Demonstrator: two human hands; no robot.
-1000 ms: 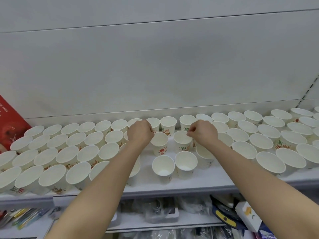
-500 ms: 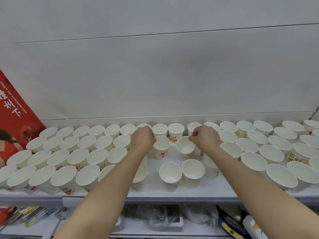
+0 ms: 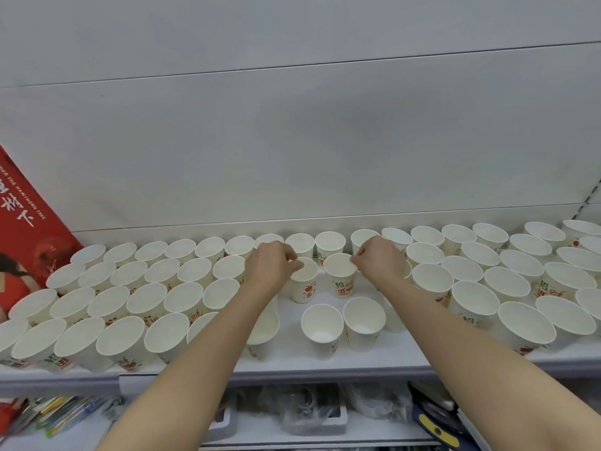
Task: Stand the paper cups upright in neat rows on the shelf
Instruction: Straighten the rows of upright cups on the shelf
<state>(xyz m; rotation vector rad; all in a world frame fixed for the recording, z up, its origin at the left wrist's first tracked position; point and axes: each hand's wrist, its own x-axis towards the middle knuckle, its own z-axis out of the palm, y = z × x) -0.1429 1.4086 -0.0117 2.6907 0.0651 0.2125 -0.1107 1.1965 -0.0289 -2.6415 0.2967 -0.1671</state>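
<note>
On shelf (image 3: 292,361), centre gap btw the two cup blocks: both hands up at 12 o'clock of the gap, each on its own cup. L hand (image 3: 271,266) pinches the near-left rim of left cup (image 3: 305,284), fingers curled over the lip; cup upright, red/green print facing cam. R hand (image 3: 379,260) pinches the right rim of right cup (image 3: 341,278), thumb + forefinger on the lip; also upright, print visible. The 2 cups sit just beside each other, can't tell if touching. Hands apart, cups btw them. At 6 o'clock of those: front pair (image 3: 343,328), two loose upright cups side by side, nobody holding them. At 9 o'clock: left block (image 3: 130,288), packed rows of upright cups, rims touching. At 3 o'clock: right block (image 3: 504,278), same, rows a bit looser. Back row (image 3: 330,244) runs along rear panel (image 3: 292,141) behind both hands. Far 9 o'clock: red box (image 3: 22,229) w/ white print, leaning against panel. Lower shelf (image 3: 309,418) at 6 o'clock: plastic-wrapped items, blurred, can't ID.
</note>
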